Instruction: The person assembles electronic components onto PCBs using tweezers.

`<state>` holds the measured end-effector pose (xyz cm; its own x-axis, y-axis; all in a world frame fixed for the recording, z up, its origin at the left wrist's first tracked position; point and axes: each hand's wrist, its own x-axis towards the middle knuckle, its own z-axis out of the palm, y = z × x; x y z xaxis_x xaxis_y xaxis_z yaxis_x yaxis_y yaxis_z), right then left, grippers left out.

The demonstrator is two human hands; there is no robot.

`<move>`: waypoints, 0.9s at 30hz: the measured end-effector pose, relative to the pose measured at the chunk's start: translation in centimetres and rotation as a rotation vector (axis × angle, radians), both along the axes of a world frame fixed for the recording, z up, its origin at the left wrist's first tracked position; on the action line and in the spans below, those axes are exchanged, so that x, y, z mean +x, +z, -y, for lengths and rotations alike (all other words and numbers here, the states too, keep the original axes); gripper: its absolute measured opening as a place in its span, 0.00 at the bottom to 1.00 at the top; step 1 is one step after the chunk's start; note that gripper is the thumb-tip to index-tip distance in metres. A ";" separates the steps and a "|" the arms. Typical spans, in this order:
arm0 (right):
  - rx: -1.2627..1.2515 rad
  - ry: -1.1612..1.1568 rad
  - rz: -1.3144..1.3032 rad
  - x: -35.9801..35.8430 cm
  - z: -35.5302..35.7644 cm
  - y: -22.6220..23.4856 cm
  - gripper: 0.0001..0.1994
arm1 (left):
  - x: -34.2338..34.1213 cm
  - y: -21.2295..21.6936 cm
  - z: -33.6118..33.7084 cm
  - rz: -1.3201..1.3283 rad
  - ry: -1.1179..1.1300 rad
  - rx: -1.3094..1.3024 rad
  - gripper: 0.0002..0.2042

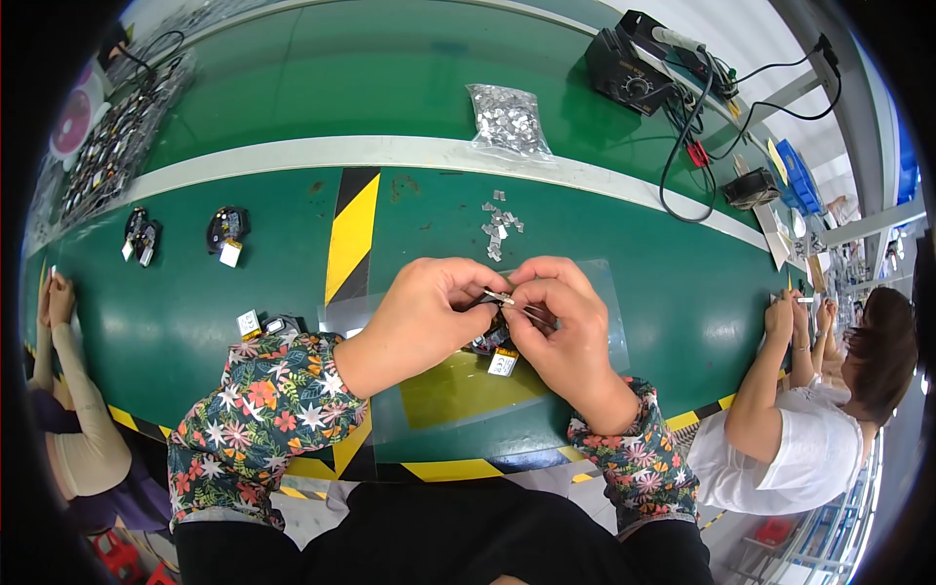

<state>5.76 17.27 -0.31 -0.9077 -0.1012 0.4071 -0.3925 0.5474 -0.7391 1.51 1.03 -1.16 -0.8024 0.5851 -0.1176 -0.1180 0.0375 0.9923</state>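
Observation:
My left hand (424,300) is closed in a pinch on a small silvery piece (498,296). My right hand (565,320) meets it from the other side, its thumb and fingers closed round thin metal prongs (531,312) that look like tweezers. Under the fingertips sits a small black electronic assembly, partly hidden, with a silver battery (502,363) attached. It lies over a clear sheet with a yellowish film (468,390). By my left sleeve rests a similar assembly (283,325) with its battery (249,323).
Small metal tabs (495,229) lie scattered beyond my hands, and a bag of them (509,119) stands behind. Two more assemblies (227,229) are at the far left. A black soldering station (629,73) with cables is at the back right. Co-workers (790,429) sit on both sides.

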 end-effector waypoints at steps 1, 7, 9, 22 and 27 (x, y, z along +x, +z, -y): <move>-0.003 -0.003 0.015 0.0 0.0 0.0 0.06 | 0.0 -0.1 0.0 0.000 0.001 0.000 0.10; 0.066 0.013 -0.059 0.1 0.1 -0.1 0.07 | 0.1 0.3 0.0 -0.008 0.002 -0.010 0.10; 0.092 0.021 -0.090 0.2 0.1 -0.2 0.08 | 0.2 -0.1 0.0 -0.002 -0.004 0.089 0.11; -0.334 0.044 0.454 -0.5 -0.9 -0.4 0.09 | 0.2 -0.3 -0.4 0.043 -0.064 0.032 0.09; -0.785 -0.038 0.501 -0.6 -3.6 1.7 0.05 | 0.3 -0.1 -0.5 0.091 -0.047 0.080 0.09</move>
<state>5.13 20.86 1.39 -0.9930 0.0708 -0.0944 0.0808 -0.1752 -0.9812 1.84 1.51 -1.26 -0.7618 0.6324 -0.1404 -0.2079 -0.0334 0.9776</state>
